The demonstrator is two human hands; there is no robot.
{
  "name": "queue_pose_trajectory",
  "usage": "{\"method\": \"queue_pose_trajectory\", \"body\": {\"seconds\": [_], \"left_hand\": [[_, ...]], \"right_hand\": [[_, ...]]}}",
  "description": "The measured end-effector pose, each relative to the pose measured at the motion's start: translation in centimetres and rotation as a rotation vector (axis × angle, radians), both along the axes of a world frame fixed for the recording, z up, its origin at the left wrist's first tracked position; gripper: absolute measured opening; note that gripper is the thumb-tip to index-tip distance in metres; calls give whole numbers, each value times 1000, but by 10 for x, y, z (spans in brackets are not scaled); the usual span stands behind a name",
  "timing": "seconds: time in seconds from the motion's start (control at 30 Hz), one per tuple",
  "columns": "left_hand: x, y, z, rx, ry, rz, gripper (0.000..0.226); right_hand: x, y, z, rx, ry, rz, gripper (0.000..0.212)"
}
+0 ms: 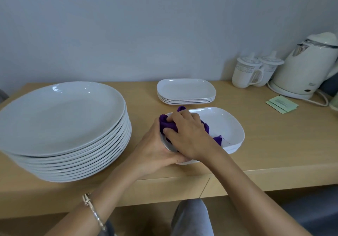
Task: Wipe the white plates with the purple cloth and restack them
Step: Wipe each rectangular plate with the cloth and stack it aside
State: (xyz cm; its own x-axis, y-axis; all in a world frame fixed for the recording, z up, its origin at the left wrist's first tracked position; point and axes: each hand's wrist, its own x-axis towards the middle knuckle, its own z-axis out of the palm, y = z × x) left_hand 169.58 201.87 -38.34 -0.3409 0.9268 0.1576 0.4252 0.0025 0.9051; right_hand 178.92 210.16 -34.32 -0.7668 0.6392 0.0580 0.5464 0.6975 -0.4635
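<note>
A white rounded-rectangular plate (226,126) sits tilted near the table's front edge, just right of centre. My left hand (155,151) grips its near-left rim from below. My right hand (186,135) holds a bunched purple cloth (169,124) and presses it against the plate's left inner side; a frayed end of the cloth trails into the plate. Behind it stands a low stack of several matching rectangular plates (185,91). A tall stack of several large round white plates (62,122) fills the left of the table.
The wooden table (274,144) runs along a grey wall. At the back right stand two lidded white mugs (256,71) and a white electric kettle (303,67) with its cord. Green sachets (281,105) lie in front of the kettle.
</note>
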Motion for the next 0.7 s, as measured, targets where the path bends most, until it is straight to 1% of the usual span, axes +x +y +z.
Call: {"method": "queue_pose_trajectory", "body": {"seconds": [0.07,0.13,0.2,0.27,0.33,0.4,0.47,0.53,0.6,0.7], "left_hand": [[-3,-2,-2,-1,-8,-27,83],[-5,0,2,-16,-28,-63,90],[-8,1,2,-37,6,-95,95],[-11,1,2,-51,42,-81,92],[-13,-3,3,-63,36,-46,88],[-13,-6,2,-111,64,-11,82],[-13,-6,0,-135,52,3,79],[-14,-6,0,-129,36,-3,77],[-14,-6,2,-126,23,-21,78],[-15,-4,5,-97,4,-86,82]], "right_hand": [[8,4,2,-30,11,59,31],[19,10,6,-68,17,139,24],[33,17,13,-115,-3,218,18],[50,25,21,-134,-74,232,21],[68,39,27,-96,-121,159,24],[78,57,27,-17,-93,9,24],[70,69,19,98,-95,-165,28],[47,66,8,171,-117,-280,35],[22,51,0,186,-83,-307,38],[-1,20,-4,150,-19,-178,36]]}}
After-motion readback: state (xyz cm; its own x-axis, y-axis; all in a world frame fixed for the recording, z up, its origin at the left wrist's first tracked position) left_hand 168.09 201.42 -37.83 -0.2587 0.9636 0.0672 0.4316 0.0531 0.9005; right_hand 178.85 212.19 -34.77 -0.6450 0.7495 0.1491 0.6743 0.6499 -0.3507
